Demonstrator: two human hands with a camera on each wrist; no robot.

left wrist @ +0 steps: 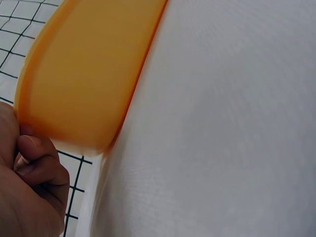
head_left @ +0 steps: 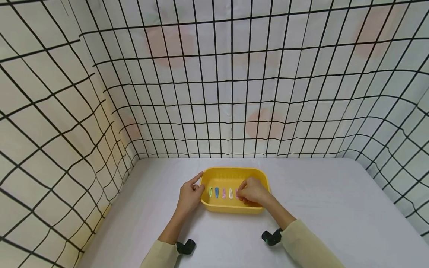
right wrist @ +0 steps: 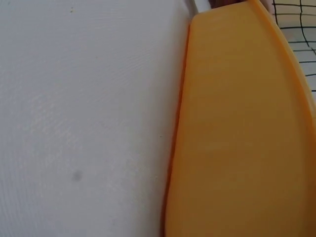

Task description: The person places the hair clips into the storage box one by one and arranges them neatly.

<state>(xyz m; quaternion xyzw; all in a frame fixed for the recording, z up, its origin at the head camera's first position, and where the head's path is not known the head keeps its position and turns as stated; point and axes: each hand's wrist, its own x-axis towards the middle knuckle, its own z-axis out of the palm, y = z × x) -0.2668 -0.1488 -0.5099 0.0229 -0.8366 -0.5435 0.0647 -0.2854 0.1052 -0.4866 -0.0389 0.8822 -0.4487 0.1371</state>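
A yellow plastic tray [head_left: 231,209] stands on the white tabletop. Snap hair clips lie in a row on its floor: a green clip [head_left: 210,192], a blue clip [head_left: 216,192], a pink clip [head_left: 224,193] and a white clip [head_left: 231,193]. At the right end of the row, my right hand [head_left: 253,191] pinches another pink hair clip [head_left: 237,193], mostly covered by the fingertips. My left hand [head_left: 190,195] holds the tray's left end, thumb at the rim and index finger stretched toward the back corner. In the left wrist view, its other fingers are curled beside the tray wall.
Black netting [head_left: 231,102] over white cloth walls surrounds the table [head_left: 318,193] at the back and sides. A black wrist camera [head_left: 186,246] sits on the left wrist, and another wrist camera [head_left: 271,237] on the right.
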